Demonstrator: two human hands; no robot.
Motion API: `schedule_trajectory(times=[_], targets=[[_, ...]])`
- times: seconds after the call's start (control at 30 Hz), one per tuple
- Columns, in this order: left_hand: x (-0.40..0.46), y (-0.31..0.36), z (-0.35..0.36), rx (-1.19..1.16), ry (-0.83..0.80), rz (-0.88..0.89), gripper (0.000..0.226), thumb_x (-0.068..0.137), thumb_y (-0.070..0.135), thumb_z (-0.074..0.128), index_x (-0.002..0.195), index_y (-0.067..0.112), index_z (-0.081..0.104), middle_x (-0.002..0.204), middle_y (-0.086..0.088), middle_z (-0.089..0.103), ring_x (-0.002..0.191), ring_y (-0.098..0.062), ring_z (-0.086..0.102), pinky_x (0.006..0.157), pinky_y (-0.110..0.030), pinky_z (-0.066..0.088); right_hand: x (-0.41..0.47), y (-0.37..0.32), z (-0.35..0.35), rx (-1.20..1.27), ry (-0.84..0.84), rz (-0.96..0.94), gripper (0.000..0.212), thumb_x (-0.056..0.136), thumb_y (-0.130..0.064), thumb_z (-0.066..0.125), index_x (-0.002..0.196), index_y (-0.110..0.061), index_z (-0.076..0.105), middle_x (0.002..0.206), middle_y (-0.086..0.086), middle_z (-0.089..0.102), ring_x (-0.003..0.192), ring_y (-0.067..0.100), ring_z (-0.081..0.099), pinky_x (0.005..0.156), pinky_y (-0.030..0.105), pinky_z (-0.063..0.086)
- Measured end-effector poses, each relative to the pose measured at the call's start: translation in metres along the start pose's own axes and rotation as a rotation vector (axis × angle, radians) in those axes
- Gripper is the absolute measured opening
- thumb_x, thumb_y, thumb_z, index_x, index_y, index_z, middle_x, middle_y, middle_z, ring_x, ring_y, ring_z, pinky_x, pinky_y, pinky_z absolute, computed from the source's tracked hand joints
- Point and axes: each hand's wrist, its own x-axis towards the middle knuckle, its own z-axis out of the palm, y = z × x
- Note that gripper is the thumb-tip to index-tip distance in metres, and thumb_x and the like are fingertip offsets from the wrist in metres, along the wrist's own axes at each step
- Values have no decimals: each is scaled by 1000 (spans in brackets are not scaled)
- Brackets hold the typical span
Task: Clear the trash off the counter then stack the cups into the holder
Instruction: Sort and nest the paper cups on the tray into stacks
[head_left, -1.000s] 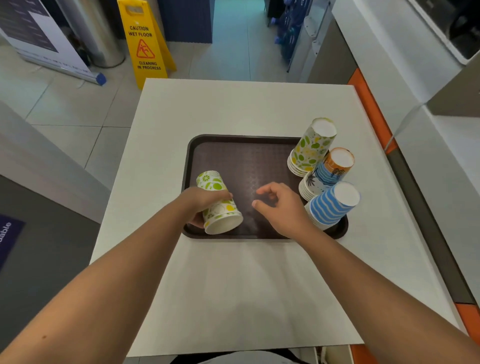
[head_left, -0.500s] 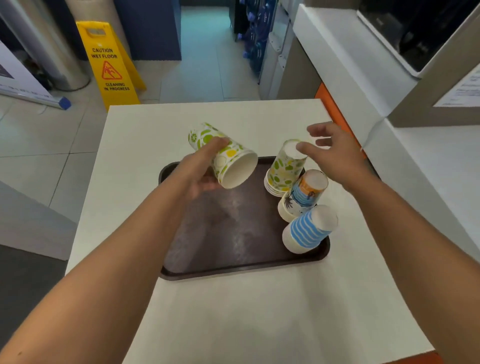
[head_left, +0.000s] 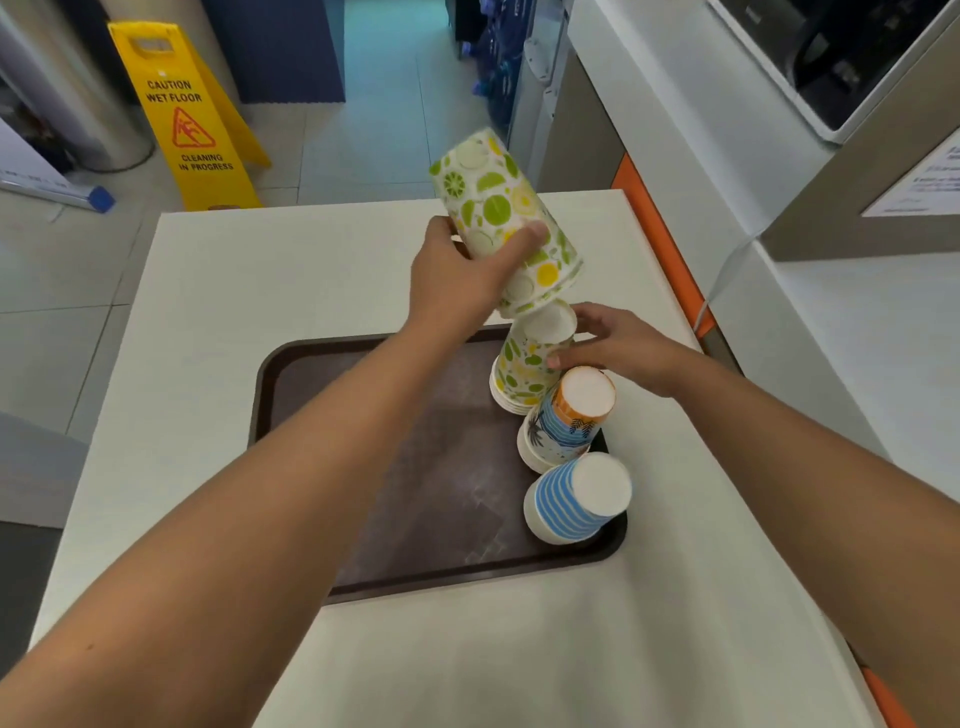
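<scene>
Starting nearest the camera and using the brown tray (head_left: 415, 493) as the reference point: three upside-down cup stacks sit in a row along its right edge. Closest is the blue-striped stack (head_left: 571, 499), at the tray's near right corner. Just behind it is the beach-print stack with the orange band (head_left: 566, 415), and behind that the citrus-print stack (head_left: 524, 364), at the tray's far right side. All three are mouth down, I'd guess so each new cup just drops over the last one.

The right hand (head_left: 623, 348) reaches in from the tray's right side, fingers (head_left: 558, 359) resting against the citrus stack's wall near its top. Looks like it's steadying the stack so it won't tip or slide. I can't tell if it's a real grip or just a touch.

The left hand (head_left: 457, 280) comes across the tray and is wrapped around a loose citrus cup (head_left: 498, 208), holding it inverted right above the citrus stack, its rim almost at the stack's top. It's tilted a bit, so it needs squaring up before it slides down.

The rest of the tray is bare, the white counter (head_left: 260, 291) around it has no trash on it that I can spot, and nothing blocks the drop. Beyond the counter's far edge there's a yellow wet floor sign (head_left: 182, 124) on the tiles. No separate cup holder visible.
</scene>
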Motion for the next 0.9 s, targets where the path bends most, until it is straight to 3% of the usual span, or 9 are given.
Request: schedule_trajectory(times=[0.17, 0.37, 0.47, 0.53, 0.63, 0.8, 0.9], targets=[[-15, -28, 12, 178, -103, 167, 70, 67, 46, 84, 119, 19, 46, 110, 11, 62, 95, 5, 60, 73, -14, 53, 2, 13, 1, 20, 20, -18, 48, 77, 0, 74, 122, -11, 61, 116, 11, 68, 106, 24, 66, 94, 43, 53], [-14, -61, 15, 245, -261, 165, 75, 68, 30, 87, 127, 21, 42, 116, 11, 60, 103, 1, 60, 84, -14, 51, 0, 19, -5, 30, 77, -17, 50, 81, 9, 65, 126, -11, 57, 121, 9, 64, 96, 19, 67, 78, 24, 55], [-10, -72, 18, 297, -332, 141, 77, 69, 29, 85, 132, 23, 41, 118, 8, 58, 109, -8, 57, 89, -18, 48, -3, 24, -8, 20, 107, -1, 56, 81, 12, 61, 132, -10, 53, 127, 10, 61, 104, 24, 66, 88, 32, 54], [-7, -80, 21, 378, -346, 153, 83, 65, 38, 85, 135, 27, 42, 123, 2, 51, 115, -13, 53, 96, -25, 47, -7, 25, -9, -1, 145, -20, 55, 82, 10, 60, 131, -14, 54, 126, 6, 61, 108, 23, 64, 94, 37, 52], [-1, -88, 25, 452, -364, 154, 93, 53, 55, 82, 136, 32, 44, 122, -5, 48, 114, -18, 54, 98, -40, 50, -14, 19, -8, -17, 243, -97, 50, 86, 4, 57, 131, -19, 55, 123, -1, 61, 104, 16, 65, 92, 31, 51], [-3, -89, 29, 427, -362, 102, 91, 61, 32, 89, 137, 24, 39, 122, -1, 55, 107, -15, 59, 92, -38, 53, -20, 7, -3, 24, 246, -186, 42, 87, 1, 60, 126, -16, 59, 118, -3, 63, 95, 8, 66, 80, 17, 50], [-6, -92, 29, 426, -349, 85, 85, 62, 28, 89, 133, 20, 44, 125, 1, 57, 110, -16, 60, 94, -40, 53, -20, 7, -1, 19, 239, -189, 40, 87, -2, 63, 124, -17, 60, 121, 0, 63, 99, 14, 67, 82, 20, 51]])
